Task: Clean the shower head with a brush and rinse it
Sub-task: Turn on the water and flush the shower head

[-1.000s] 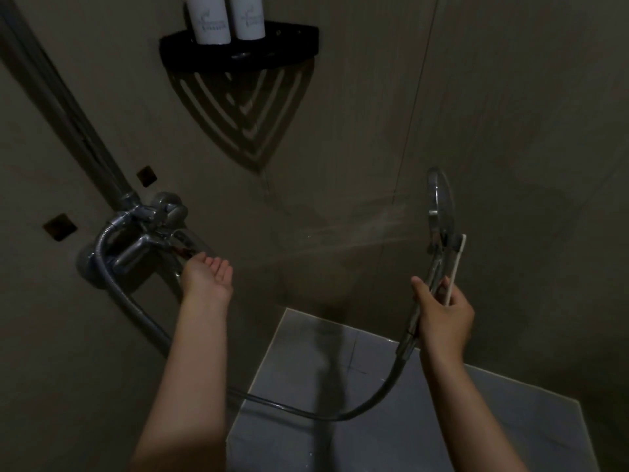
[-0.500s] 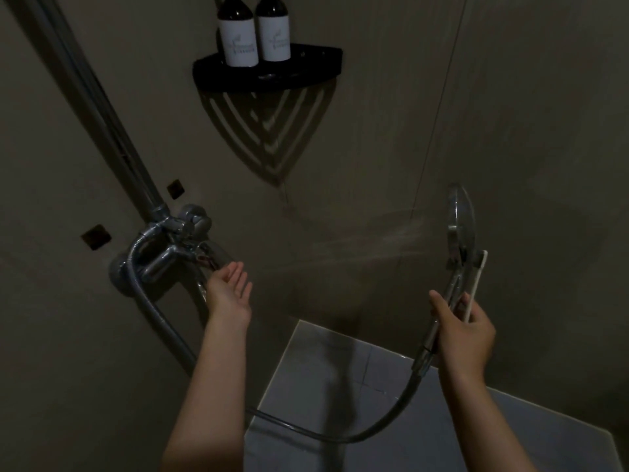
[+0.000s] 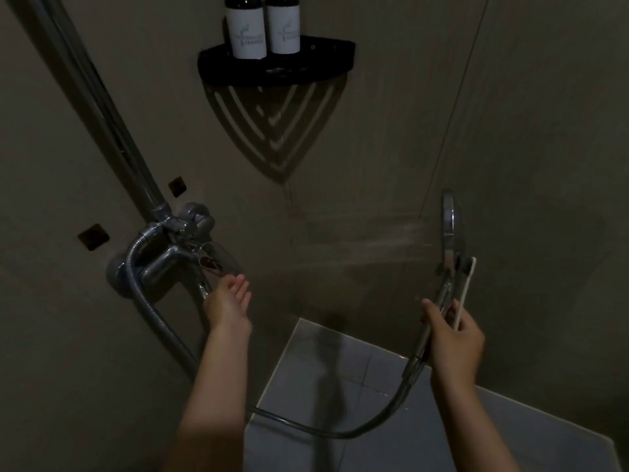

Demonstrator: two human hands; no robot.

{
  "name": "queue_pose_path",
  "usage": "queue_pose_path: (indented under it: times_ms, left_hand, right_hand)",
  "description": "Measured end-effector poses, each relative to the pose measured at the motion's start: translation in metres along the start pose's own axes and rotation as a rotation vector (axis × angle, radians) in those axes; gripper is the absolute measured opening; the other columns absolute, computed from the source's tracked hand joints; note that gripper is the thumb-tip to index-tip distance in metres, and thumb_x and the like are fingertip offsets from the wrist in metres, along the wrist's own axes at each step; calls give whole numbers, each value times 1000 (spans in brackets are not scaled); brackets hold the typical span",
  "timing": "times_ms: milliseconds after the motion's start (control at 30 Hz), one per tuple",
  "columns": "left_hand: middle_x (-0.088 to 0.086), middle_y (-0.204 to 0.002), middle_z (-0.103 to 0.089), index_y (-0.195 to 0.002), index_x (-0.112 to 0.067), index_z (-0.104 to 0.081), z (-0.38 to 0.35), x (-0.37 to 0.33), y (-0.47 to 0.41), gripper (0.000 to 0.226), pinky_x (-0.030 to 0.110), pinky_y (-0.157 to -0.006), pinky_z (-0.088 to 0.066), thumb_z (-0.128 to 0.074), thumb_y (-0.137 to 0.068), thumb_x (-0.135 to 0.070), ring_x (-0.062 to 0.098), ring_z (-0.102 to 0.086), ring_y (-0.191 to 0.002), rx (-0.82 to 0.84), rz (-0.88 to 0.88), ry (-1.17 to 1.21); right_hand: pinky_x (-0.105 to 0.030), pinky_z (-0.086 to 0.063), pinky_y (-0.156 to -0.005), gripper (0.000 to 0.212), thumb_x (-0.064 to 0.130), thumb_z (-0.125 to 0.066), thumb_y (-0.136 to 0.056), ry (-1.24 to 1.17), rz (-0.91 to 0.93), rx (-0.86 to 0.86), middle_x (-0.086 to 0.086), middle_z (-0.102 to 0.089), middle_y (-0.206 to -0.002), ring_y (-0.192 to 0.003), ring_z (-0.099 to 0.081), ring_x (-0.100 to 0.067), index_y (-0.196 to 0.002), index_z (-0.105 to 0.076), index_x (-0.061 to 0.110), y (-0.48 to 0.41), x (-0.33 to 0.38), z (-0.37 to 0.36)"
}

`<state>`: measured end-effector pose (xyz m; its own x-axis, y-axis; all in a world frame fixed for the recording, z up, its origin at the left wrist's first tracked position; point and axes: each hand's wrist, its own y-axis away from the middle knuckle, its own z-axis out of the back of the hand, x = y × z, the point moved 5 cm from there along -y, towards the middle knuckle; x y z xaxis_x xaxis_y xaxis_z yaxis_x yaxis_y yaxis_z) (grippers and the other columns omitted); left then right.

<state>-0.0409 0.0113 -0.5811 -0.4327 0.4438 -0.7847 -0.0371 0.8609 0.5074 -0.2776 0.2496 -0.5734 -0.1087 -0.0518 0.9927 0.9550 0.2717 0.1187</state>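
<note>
Shower head (image 3: 449, 219) stands upright at the right of the view, seen edge-on, its face turned left toward the tiled wall, with a faint spray of water (image 3: 374, 240) running leftward from it. The right hand (image 3: 454, 338) grips it low on the chrome handle, fingers curled round, so the round head rises well above the fist. Pinched in that same hand, a slim white brush (image 3: 464, 287) lies alongside the handle on its right, its top end reaching to just below the shower head. A metal hose (image 3: 340, 430) leaves the bottom of the handle under the hand, sags in a loop over the pale floor tiles (image 3: 357, 366), and climbs at the left to the chrome mixer tap (image 3: 163, 257) on the wall. The left hand (image 3: 229, 301) is just below the tap's lever (image 3: 218, 258), palm up with the fingers straight and holding nothing; whether the fingertips touch the lever cannot be told. A chrome riser pipe (image 3: 112, 124) slants up from the tap. High on the wall, a black corner shelf (image 3: 306, 63) carries two dark bottles (image 3: 245, 28) with white labels, side by side.
</note>
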Motion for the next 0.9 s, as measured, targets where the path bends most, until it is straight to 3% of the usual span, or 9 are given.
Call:
queue_pose_path:
  times_ms: [67,133,300,467,567,733,900]
  left_hand:
    - [7,-98,-61,-88,-11,-57,5,4,-6,16,30,-96,-42,-43,-96,-11,26,-53,-123,-70,3,10]
    - [4,-87,-56,-76,-14,-52,6,6,-10,21,32,-96,-44,-47,-94,-4,27,-55,-116,-103,-6,45]
    - [7,-76,-55,-72,-8,-49,-1,4,-16,24,32,-87,-52,-50,-90,9,18,-59,-73,-75,-31,104]
    - [7,-73,-54,-70,-8,-48,2,6,-23,26,18,-56,-55,-53,-88,11,13,-62,-57,-68,-75,104]
    - [8,-71,-54,-68,-9,-45,2,9,-27,29,17,-49,-54,-51,-88,12,5,-60,-37,-96,-110,131]
    - [-1,-45,-61,-63,-8,-43,9,9,-48,34,15,-50,-53,-51,-86,16,3,-60,-37,-156,-217,211]
    - [6,-70,-54,-66,-9,-47,13,14,-55,33,12,-52,-53,-51,-86,16,-1,-61,-42,-151,-311,208]
  right_hand:
    - [-34,-49,-72,3,20,-69,-84,3,-1,3,-2,-68,-78,-74,-63,-17,-86,-68,22,0,-1,-2]
    - [-36,-50,-73,9,21,-70,-84,7,1,8,-3,-69,-80,-75,-63,-16,-92,-70,18,0,-2,-4]
    - [-32,-48,-70,13,20,-69,-84,-12,-3,20,-3,-68,-79,-72,-61,-15,-95,-70,14,0,-2,-8]
    - [-34,-48,-70,3,20,-69,-84,-18,2,27,-4,-66,-76,-71,-60,-16,-86,-68,20,0,-1,-11]
    - [-36,-49,-71,2,20,-69,-84,-12,-5,31,-3,-66,-76,-72,-61,-16,-84,-68,22,1,-1,-14]
    - [-39,-51,-76,11,21,-70,-83,0,-14,42,-3,-68,-80,-77,-63,-19,-93,-70,18,1,0,-19]
    - [-40,-52,-79,15,20,-70,-83,3,-9,73,0,-68,-81,-80,-64,-16,-98,-70,18,3,-1,-28]
